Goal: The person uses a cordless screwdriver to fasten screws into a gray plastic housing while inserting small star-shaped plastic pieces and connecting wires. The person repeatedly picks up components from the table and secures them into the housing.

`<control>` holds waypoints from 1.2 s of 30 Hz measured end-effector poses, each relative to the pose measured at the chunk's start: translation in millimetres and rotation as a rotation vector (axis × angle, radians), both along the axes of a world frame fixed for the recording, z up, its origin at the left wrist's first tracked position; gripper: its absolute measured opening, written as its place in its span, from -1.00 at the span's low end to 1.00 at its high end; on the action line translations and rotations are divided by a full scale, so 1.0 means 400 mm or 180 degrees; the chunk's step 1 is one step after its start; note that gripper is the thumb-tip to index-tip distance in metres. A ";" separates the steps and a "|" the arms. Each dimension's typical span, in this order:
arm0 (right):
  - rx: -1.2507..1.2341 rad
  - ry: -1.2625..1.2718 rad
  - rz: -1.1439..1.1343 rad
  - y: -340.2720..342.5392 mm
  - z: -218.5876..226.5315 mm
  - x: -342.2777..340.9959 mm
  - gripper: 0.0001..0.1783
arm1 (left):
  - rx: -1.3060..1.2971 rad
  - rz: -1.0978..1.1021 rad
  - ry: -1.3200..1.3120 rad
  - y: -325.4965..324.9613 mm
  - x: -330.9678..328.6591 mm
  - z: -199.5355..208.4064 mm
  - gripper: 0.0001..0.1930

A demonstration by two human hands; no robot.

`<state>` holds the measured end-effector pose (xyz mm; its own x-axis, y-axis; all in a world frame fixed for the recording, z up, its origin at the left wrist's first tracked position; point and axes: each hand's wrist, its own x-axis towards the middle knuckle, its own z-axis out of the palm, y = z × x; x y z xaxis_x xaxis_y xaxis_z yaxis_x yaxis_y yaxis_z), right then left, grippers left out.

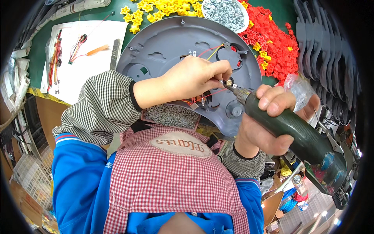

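A dark green electric screwdriver (pixel 286 124) lies in the grip of my right hand (pixel 267 130), its fingers wrapped round the body. Its metal nose points up and left toward my left hand (pixel 198 76). The left thumb and fingertips are pinched together right at the bit, beside small round metal parts; what they hold is too small to make out. Both hands are over a large curved grey plastic shell (pixel 163 43) on the table. Red and yellow wires (pixel 213 52) run inside the shell, partly hidden under my left hand.
A tray of small screws (pixel 171 116) sits at the near edge, and a white bowl of metal pieces (pixel 226 15) at the back. Red star pieces (pixel 269 43) and yellow ones (pixel 156 9) are heaped around. Left is white paper (pixel 91 35) with wires; dark curved parts (pixel 323 46) stand right.
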<state>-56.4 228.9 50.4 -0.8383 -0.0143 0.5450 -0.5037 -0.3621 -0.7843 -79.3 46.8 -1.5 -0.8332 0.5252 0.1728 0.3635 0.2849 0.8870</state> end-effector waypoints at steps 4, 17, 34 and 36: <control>0.0089 0.0000 0.0004 -0.001 0.002 -0.007 -0.05 | 0.0029 -0.0045 0.0229 -0.003 -0.004 -0.002 -0.73; -0.0047 -0.0057 -0.0206 -0.017 -0.004 -0.006 -0.04 | -0.0329 0.0135 0.0585 -0.006 0.005 0.001 -0.72; 0.0519 -0.0316 -0.0216 -0.040 -0.049 -0.029 0.04 | -0.1142 0.0288 0.1041 -0.030 -0.004 -0.014 -0.94; 0.0322 -0.0362 -0.0197 -0.027 -0.042 -0.033 0.10 | -0.1087 0.0334 0.1188 -0.036 -0.006 -0.015 -0.92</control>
